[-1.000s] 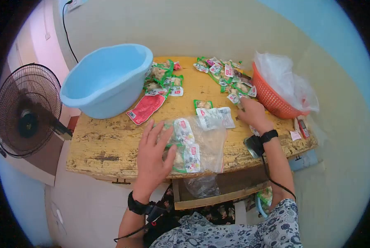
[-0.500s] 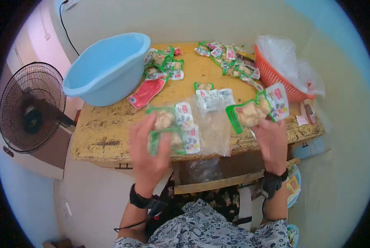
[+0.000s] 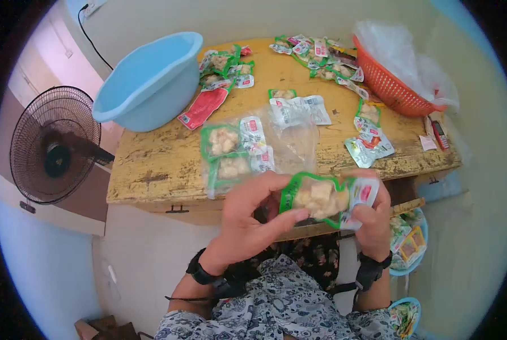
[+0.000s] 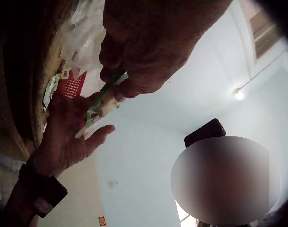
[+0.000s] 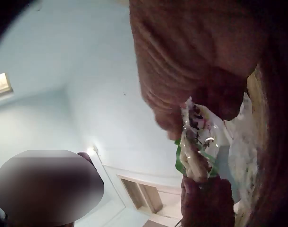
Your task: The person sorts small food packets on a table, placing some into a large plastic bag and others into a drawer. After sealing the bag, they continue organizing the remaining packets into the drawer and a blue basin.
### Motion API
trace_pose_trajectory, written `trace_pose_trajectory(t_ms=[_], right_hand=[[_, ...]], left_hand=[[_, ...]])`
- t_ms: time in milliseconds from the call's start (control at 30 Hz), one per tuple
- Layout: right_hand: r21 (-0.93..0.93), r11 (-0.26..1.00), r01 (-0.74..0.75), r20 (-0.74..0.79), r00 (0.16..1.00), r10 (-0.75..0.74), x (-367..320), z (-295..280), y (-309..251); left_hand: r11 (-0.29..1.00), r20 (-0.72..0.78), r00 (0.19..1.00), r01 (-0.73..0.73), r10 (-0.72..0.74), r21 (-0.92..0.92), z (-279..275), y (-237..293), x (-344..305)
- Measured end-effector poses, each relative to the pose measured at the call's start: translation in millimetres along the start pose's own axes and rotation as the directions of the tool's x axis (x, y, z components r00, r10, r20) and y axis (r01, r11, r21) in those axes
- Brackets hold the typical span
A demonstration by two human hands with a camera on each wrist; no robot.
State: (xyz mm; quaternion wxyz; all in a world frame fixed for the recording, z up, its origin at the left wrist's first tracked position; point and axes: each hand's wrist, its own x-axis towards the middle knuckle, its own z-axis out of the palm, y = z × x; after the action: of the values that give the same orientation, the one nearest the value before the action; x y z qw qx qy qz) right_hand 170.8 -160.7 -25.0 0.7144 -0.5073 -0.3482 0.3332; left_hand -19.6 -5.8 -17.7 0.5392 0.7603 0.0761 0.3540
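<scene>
In the head view a green-edged snack packet (image 3: 321,198) is held level between both hands, above the table's front edge. The left hand (image 3: 253,212) pinches its left end, thumb in front. My right hand (image 3: 372,212) grips the white printed end, thumb across it. Two similar packets (image 3: 223,140) lie in a clear plastic bag (image 3: 298,141) on the table behind the left hand. The right wrist view shows the packet (image 5: 193,158) between the right hand (image 5: 196,61) above and the left fingers (image 5: 205,201) below.
A blue basin (image 3: 151,85) stands at the back left, beside heaped packets and a red packet (image 3: 205,106). More packets (image 3: 315,54) lie near an orange basket (image 3: 392,82) at the right. An open drawer (image 3: 406,205) juts from the front; a fan (image 3: 55,147) stands left.
The right hand has brought a packet from the right of the table to the front middle. My left hand has left the bagged packets and now pinches that packet's other end.
</scene>
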Motion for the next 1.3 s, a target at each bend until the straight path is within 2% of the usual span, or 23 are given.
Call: trace_pose_trajectory(t_ms=[33, 67, 100, 167, 267, 400, 500, 600, 667, 867, 1000, 1167, 1200, 1267, 1300], right_hand=[[-0.040, 0.999, -0.007, 0.043, 0.999, 0.009, 1.3, -4.6, -2.6], [-0.145, 0.989, -0.035, -0.022, 0.999, 0.032, -0.8, -7.7, 1.5], [-0.167, 0.986, -0.030, -0.047, 0.999, 0.022, -2.6, -10.7, 2.6], [-0.214, 0.977, -0.016, -0.096, 0.995, -0.004, -4.1, -17.5, 3.0], [-0.069, 0.996, 0.048, -0.356, 0.932, -0.070, 0.5, -33.1, 2.4], [-0.002, 0.989, 0.145, -0.494, 0.860, -0.127, 19.1, -43.9, 6.7], [0.028, 0.994, 0.103, -0.399, 0.913, -0.084, 24.9, -41.6, 17.9], [0.069, 0.995, 0.072, -0.361, 0.932, -0.043, 32.4, -31.4, 27.6], [0.093, 0.995, 0.036, -0.339, 0.941, -0.002, 36.6, -23.4, 29.1], [0.129, 0.989, -0.078, -0.094, 0.991, 0.091, 54.8, -17.9, 29.4], [0.087, 0.992, -0.092, 0.011, 0.996, 0.091, 71.0, -3.5, 26.4], [0.131, 0.987, -0.091, 0.081, 0.993, 0.081, 92.3, 1.3, 34.7], [0.060, 0.994, -0.091, 0.124, 0.989, 0.083, 94.3, 4.0, 37.9], [-0.079, 0.994, -0.079, 0.207, 0.974, 0.094, 96.8, 11.9, 43.1], [-0.105, 0.988, -0.115, 0.199, 0.971, 0.135, 98.3, 16.1, 42.5]], left_hand=[[0.998, 0.010, 1.000, 0.010, -0.010, 0.055, 0.6, 2.5, -0.3], [0.994, 0.020, 1.000, 0.019, -0.021, 0.108, 1.8, 6.6, -0.2], [0.987, 0.031, 0.999, 0.025, -0.031, 0.161, 3.2, 8.7, -0.1], [0.961, -0.104, 0.994, -0.004, 0.034, 0.278, 14.3, 3.9, 2.2], [0.849, -0.210, 0.961, -0.042, 0.178, 0.527, 16.6, -1.2, 7.9], [0.664, -0.177, 0.925, -0.099, 0.336, 0.741, 18.9, -3.8, 23.2], [0.646, -0.125, 0.956, -0.081, 0.266, 0.759, 29.2, -0.3, 34.4], [0.632, -0.092, 0.970, -0.074, 0.226, 0.771, 37.0, -13.1, 39.9], [0.647, -0.103, 0.965, -0.080, 0.240, 0.758, 38.7, -21.0, 38.8], [0.729, -0.161, 0.943, -0.109, 0.291, 0.676, 45.5, -17.5, 39.1], [0.758, -0.164, 0.931, -0.153, 0.325, 0.634, 49.3, -19.4, 40.2], [0.763, -0.144, 0.948, -0.134, 0.285, 0.633, 49.7, -14.4, 37.5], [0.764, -0.146, 0.948, -0.130, 0.282, 0.632, 49.9, -14.2, 36.9], [0.763, -0.166, 0.916, -0.193, 0.365, 0.616, 49.4, -19.8, 39.8], [0.760, -0.176, 0.897, -0.224, 0.406, 0.610, 49.0, -21.8, 40.9]])
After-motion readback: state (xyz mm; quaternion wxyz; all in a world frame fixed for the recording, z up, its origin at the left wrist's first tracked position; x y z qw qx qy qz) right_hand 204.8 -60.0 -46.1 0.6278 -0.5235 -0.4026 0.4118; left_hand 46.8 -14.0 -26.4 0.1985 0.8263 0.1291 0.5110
